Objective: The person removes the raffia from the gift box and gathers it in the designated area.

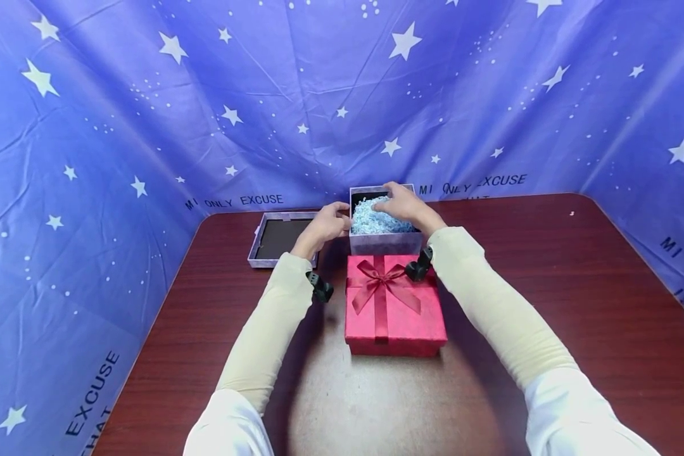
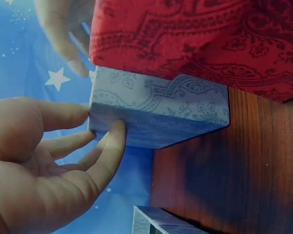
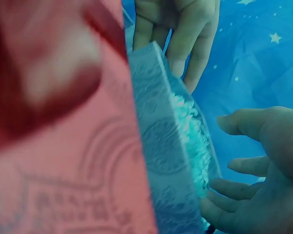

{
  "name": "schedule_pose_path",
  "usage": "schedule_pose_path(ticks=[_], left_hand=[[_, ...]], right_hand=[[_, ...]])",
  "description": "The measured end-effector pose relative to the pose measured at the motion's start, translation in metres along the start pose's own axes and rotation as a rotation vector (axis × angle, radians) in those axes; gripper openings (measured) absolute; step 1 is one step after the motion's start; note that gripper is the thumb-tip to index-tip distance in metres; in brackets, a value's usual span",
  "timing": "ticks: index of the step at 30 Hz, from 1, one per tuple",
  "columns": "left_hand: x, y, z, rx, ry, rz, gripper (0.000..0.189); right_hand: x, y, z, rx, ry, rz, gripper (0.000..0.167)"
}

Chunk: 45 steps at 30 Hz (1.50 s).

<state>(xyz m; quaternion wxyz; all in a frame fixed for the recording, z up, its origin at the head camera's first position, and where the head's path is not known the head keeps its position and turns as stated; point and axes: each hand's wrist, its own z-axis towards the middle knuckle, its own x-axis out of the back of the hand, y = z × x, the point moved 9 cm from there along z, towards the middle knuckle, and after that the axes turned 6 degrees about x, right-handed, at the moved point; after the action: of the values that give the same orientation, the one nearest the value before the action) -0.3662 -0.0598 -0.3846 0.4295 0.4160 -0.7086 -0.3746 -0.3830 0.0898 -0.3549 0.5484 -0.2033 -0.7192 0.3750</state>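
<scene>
A lavender patterned box [image 1: 384, 244] without its lid stands at the back of the table, filled with pale blue shredded paper [image 1: 376, 218]. My left hand [image 1: 329, 223] is at the box's left side. In the left wrist view its fingertips touch the outer wall [image 2: 156, 124], with the thumb at the rim. Over the box's right side is my right hand [image 1: 405, 206]. Its loosely spread fingers [image 3: 246, 165] reach over the rim beside the shredded paper. Neither hand grips anything. Directly in front of the lavender box sits a closed red gift box [image 1: 396, 316] with a ribbon bow.
A shallow lavender lid [image 1: 282, 240] with a dark inside lies upturned left of the box. Behind the reddish-brown table [image 1: 547, 285] hangs a blue curtain [image 1: 319, 95] with white stars, close to the boxes. Small black cameras [image 1: 321, 288] are strapped to both wrists.
</scene>
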Motion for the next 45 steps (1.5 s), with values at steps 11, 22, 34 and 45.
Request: schedule_pose_path(ticks=[11,22,34,45], left_hand=[[0.000,-0.008,0.003,0.038,-0.029,-0.159,0.057],[0.000,-0.011,0.004,0.055,-0.031,-0.202,0.056],[0.001,-0.011,0.003,0.066,-0.026,-0.222,0.056],[0.002,-0.012,0.003,0.070,-0.048,-0.201,0.057]], right_hand=[[-0.019,0.027,0.007,-0.101,-0.197,0.038,0.082],[-0.034,0.023,0.008,-0.081,-0.325,0.059,0.088],[-0.025,0.017,0.015,0.021,-0.221,-0.128,0.061],[0.001,0.009,0.013,0.041,-0.047,-0.123,0.055]])
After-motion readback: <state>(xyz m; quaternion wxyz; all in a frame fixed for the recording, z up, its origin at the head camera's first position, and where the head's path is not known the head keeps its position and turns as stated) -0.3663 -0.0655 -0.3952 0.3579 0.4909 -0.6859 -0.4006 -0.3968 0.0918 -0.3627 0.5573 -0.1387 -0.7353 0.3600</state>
